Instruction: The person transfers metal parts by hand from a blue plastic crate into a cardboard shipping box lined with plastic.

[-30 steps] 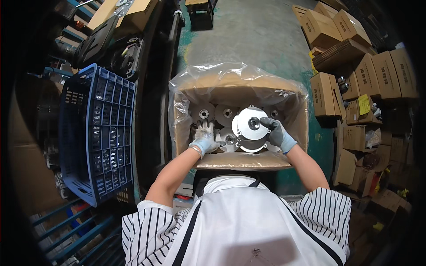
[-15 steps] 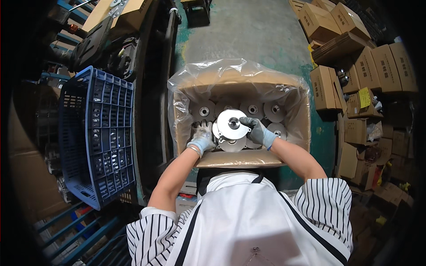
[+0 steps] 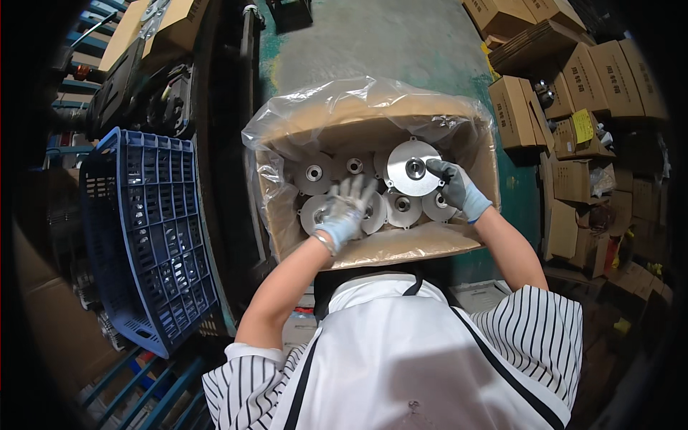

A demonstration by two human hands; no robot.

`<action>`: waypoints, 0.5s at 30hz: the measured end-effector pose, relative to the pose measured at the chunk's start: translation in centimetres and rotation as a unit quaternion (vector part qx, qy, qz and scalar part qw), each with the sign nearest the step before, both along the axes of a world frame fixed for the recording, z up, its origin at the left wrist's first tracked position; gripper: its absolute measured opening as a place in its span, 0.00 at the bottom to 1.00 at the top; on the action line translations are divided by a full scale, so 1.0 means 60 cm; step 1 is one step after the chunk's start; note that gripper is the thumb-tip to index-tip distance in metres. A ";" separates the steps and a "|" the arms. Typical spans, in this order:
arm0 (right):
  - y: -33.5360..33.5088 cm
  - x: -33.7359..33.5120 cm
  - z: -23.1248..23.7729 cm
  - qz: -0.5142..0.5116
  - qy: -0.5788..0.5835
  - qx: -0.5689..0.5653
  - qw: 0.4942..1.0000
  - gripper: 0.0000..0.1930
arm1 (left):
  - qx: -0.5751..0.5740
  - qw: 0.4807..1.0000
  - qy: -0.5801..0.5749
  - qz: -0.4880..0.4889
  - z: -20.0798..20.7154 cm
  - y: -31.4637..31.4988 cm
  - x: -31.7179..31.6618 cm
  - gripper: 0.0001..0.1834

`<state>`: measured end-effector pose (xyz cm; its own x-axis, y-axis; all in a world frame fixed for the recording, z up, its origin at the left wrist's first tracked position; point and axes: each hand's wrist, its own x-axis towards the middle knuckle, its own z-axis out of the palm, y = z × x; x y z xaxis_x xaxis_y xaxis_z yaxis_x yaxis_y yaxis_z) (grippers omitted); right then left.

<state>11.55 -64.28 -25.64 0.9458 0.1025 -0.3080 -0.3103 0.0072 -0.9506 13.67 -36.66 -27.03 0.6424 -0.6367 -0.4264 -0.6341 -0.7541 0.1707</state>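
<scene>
Before me stands a cardboard box (image 3: 490,172) lined with clear plastic film (image 3: 344,89). Several silver round metal end covers (image 3: 403,208), each with a raised hub and small lugs on its rim, lie in rows inside. Toward the right side of the box, my gloved right hand (image 3: 457,188) grips another end cover (image 3: 403,175) by its edge, lifted above the rest. Over the left-middle covers hovers my gloved left hand (image 3: 348,206), fingers spread and somewhat blurred, nothing in it. It partly hides the covers beneath; whether it touches them I cannot tell.
A blue plastic crate (image 3: 161,236) stands to the left, beside a dark rail-like edge (image 3: 223,165). Stacked cardboard cartons (image 3: 609,79) line the right side. At the upper left is another open carton (image 3: 168,32) with metal parts.
My right hand has carried the end cover rightward and up across the box. My left hand has moved right from the box's left side, its fingers now spread. The view has shifted slightly.
</scene>
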 end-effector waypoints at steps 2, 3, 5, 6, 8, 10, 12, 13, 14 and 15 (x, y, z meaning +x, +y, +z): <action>-0.008 -0.004 -0.021 -0.034 0.054 0.045 0.997 0.15 | 0.055 0.997 0.034 -0.041 -0.002 -0.042 -0.008 0.61; -0.010 -0.005 -0.034 -0.066 0.104 0.089 0.988 0.15 | 0.109 0.989 0.065 -0.080 -0.001 -0.056 -0.009 0.60; -0.014 -0.011 -0.048 -0.074 0.103 0.088 0.988 0.15 | 0.131 0.984 0.098 -0.074 0.002 -0.073 -0.008 0.59; -0.015 -0.012 -0.056 -0.079 0.100 0.086 0.988 0.16 | 0.152 0.978 0.128 -0.065 0.002 -0.077 -0.009 0.58; -0.018 -0.009 -0.069 -0.102 0.123 0.114 0.980 0.15 | 0.133 0.984 0.097 -0.070 -0.002 -0.074 -0.014 0.60; -0.020 -0.005 -0.080 -0.128 0.146 0.143 0.971 0.15 | 0.114 0.988 0.066 -0.076 0.007 -0.062 -0.015 0.62; -0.026 -0.007 -0.083 -0.120 0.143 0.118 0.975 0.15 | 0.067 0.990 0.114 0.043 0.044 -0.048 -0.004 0.65; -0.030 -0.005 -0.084 -0.127 0.144 0.118 0.974 0.15 | 0.090 0.988 0.119 0.050 0.049 -0.040 0.002 0.67; -0.035 -0.002 -0.084 -0.114 0.165 0.087 0.976 0.16 | 0.112 0.984 0.123 0.056 0.055 -0.035 0.007 0.68; -0.041 -0.002 -0.084 -0.102 0.185 0.057 0.976 0.16 | 0.101 0.986 0.123 0.044 0.064 -0.032 0.004 0.65</action>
